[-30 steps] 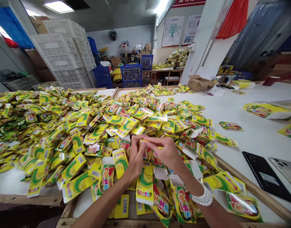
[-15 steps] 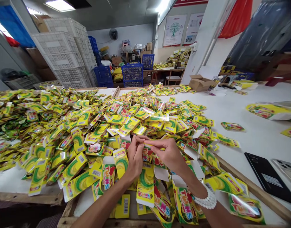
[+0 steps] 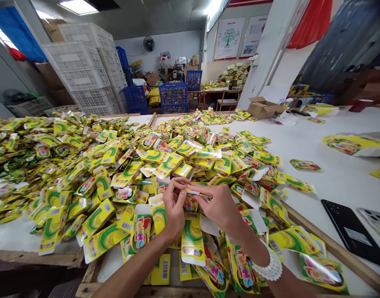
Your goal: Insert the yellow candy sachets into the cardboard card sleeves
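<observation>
My left hand and my right hand meet above a heap of yellow-and-green printed packet cards. Their fingertips pinch a small yellow piece between them, and the fingers hide most of it. Just under my hands lies a yellow card with a barcode and a white tab. More cards are scattered below my wrists. A white beaded bracelet circles my right wrist.
The heap covers a white table with a wooden edge. Two phones lie at the right. Loose packets lie on the white surface. White stacked crates, blue crates and a cardboard box stand beyond.
My hands have sunk slightly in the view, and my left fingers have curled around the yellow piece. The whole scene has shifted slightly with my head.
</observation>
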Action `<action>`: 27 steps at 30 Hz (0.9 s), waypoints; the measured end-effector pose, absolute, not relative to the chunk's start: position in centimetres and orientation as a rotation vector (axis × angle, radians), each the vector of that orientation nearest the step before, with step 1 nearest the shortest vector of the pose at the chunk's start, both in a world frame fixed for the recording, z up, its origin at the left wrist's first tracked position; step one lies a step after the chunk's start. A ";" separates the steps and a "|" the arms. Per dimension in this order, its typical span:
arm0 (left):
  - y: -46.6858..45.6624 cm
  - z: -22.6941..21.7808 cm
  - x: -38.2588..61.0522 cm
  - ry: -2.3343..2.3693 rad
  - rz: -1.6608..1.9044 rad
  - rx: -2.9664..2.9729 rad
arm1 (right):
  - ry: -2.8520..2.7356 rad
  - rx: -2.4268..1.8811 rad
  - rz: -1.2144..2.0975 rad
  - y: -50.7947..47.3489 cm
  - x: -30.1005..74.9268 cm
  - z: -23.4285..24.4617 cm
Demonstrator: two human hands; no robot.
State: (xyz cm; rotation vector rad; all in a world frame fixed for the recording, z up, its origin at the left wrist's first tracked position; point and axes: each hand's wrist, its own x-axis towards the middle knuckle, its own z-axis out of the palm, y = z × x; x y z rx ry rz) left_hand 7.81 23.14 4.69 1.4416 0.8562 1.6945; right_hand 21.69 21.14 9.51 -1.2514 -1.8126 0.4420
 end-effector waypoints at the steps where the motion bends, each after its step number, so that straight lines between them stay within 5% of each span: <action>1: 23.1 4.6 7.8 0.864 1.700 1.456 | -1.821 -1.253 0.417 21.1 21.5 9.3; 27: 22.7 4.0 8.2 0.841 1.702 1.331 | -2.138 -1.432 -0.187 20.6 20.5 7.9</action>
